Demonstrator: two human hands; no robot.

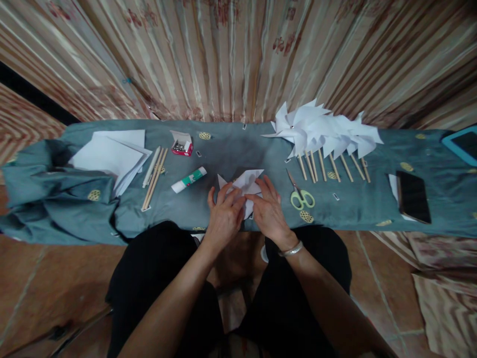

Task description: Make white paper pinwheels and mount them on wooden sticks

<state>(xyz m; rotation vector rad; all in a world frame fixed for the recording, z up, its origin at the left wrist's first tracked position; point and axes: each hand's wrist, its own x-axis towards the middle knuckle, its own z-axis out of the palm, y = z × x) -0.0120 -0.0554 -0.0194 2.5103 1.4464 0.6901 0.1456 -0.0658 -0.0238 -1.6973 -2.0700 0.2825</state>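
Note:
A white paper pinwheel [249,181] with folded points lies on the cloth in front of me, partly covered by my fingers. My left hand [224,213] grips its left side, fingers bent and pressed on the paper. From the right, my right hand [269,209] holds the other side, its thumb and fingertips meeting the left fingers near the middle. What lies under the fingertips is hidden. Green-handled scissors [300,195] rest just right of my right hand. A green and white glue stick [189,180] lies left of my left hand.
Finished pinwheels [316,129] on wooden sticks overlap at the back right. Further left are a small red box [182,143] of metal pins, several wooden sticks [154,179] and white paper sheets [112,154]. A dark phone [413,197] and a blue-framed device [462,144] lie right.

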